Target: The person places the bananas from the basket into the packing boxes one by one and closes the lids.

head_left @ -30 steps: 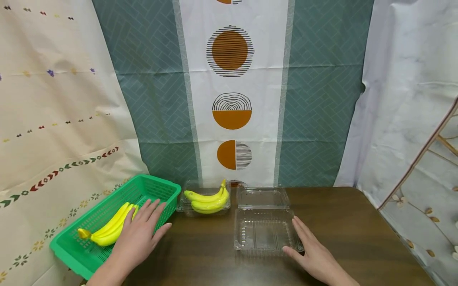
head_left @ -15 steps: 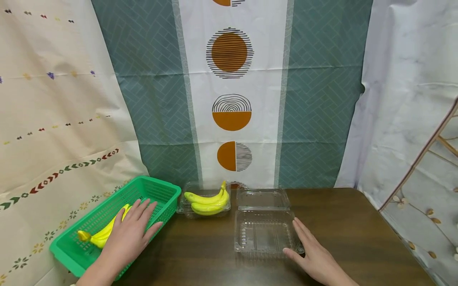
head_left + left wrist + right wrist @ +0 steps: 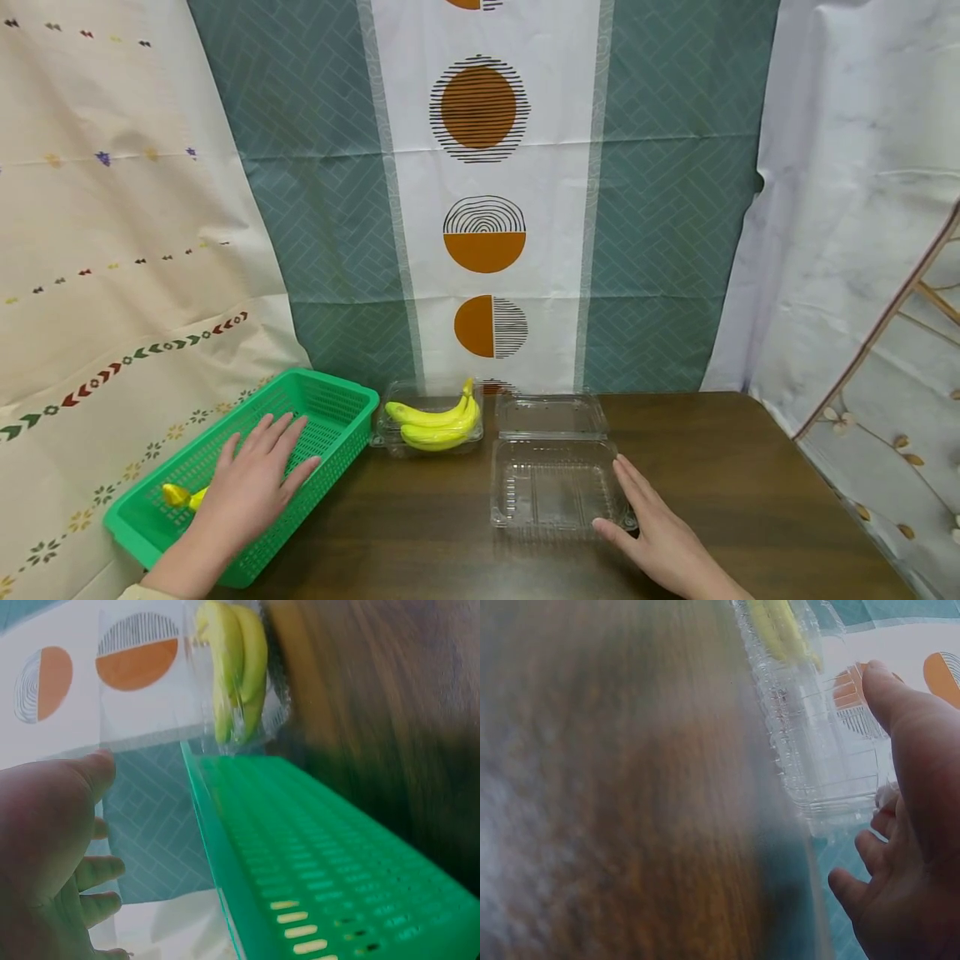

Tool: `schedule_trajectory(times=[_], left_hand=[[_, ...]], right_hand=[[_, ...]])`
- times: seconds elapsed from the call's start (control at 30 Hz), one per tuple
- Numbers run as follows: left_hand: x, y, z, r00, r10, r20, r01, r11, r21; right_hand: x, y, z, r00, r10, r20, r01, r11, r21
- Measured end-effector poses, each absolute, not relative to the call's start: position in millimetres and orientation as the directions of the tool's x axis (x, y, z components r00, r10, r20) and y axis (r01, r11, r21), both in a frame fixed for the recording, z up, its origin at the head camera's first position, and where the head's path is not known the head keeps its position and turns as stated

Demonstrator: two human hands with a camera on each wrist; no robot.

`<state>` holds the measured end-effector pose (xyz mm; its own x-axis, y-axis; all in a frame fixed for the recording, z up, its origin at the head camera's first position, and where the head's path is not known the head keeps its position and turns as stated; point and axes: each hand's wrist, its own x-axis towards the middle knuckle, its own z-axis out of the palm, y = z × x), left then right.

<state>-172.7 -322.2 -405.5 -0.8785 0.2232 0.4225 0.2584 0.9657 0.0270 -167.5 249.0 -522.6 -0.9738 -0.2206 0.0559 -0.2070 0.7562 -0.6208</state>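
My left hand hovers over the green plastic basket, fingers spread and nothing in its grasp. Beneath it a bunch of bananas lies in the basket, mostly hidden by the hand; its stem end pokes out at the left. In the left wrist view the hand is beside the basket's tall side. My right hand is at the right side of a clear plastic clamshell container, whose lid is folded back. Its fingers are extended along the container's edge, as the right wrist view of the container also shows.
Left of the open clamshell, a second clear container with a bunch of bananas stands near the back of the brown wooden table. Patterned curtains hang behind and at both sides.
My left hand has shifted left over the basket, from the bananas' right end to cover most of the bunch. The right hand has stayed in place beside the clamshell.
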Motion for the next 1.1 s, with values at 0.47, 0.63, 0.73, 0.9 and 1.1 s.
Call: schedule_trajectory(times=[0.47,0.63,0.73,0.9,1.1], left_hand=[[-183.8,-347.6,-407.7,-0.917,0.174,0.360,0.197,0.980,0.029],[-186.5,-354.9,-409.1,-0.929,0.156,0.337,0.179,0.983,0.038],[-187.5,-357.3,-410.0,-0.933,0.148,0.328,0.170,0.985,0.038],[-188.6,-361.1,-412.4,-0.940,0.148,0.308,0.165,0.986,0.030],[-190.6,-365.8,-413.0,-0.952,0.132,0.277,0.147,0.988,0.036]], right_hand=[[-168.2,249.4,-524.2,-0.973,-0.217,0.080,-0.219,0.756,-0.617],[-168.0,249.5,-524.3,-0.972,-0.214,0.100,-0.230,0.759,-0.610],[-167.7,249.5,-523.5,-0.972,-0.212,0.099,-0.227,0.758,-0.611],[-167.9,249.2,-523.2,-0.972,-0.211,0.099,-0.227,0.757,-0.612],[-168.0,249.3,-524.1,-0.969,-0.216,0.120,-0.244,0.756,-0.608]])
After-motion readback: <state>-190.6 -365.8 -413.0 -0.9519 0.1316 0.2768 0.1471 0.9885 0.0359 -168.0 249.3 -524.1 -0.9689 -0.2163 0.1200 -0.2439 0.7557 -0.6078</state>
